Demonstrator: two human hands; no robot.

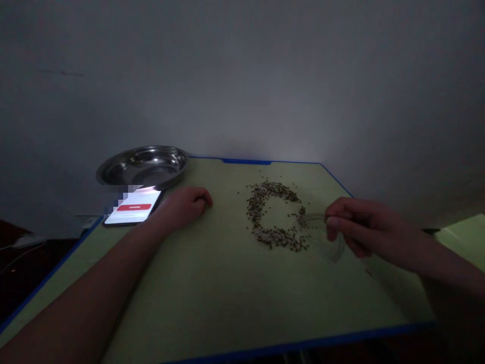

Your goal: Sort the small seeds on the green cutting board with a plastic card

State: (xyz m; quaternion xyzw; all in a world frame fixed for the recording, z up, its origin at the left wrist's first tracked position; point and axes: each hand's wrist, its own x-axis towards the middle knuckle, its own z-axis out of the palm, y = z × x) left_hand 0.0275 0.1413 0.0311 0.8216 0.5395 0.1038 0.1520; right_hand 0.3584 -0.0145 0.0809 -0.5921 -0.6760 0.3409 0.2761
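My right hand (352, 225) pinches the rim of a clear round dish (331, 250) between thumb and fingers. The dish is see-through and blurred, so its exact shape is hard to make out. Its left edge reaches over a scatter of small dark and pale seeds (278, 237), which lie in a rough ring open toward the right, with bare table in the middle. To the left of the seeds, my left hand (187, 205) rests on the table with its fingers curled in, apart from the seeds. Nothing shows in it.
A shiny steel basin (146, 167) stands at the table's back left. In front of it, beside my left wrist, lies a phone (134, 205) with a lit screen. The pale green table (227, 283) has a blue edge and stands against a grey wall (242, 81).
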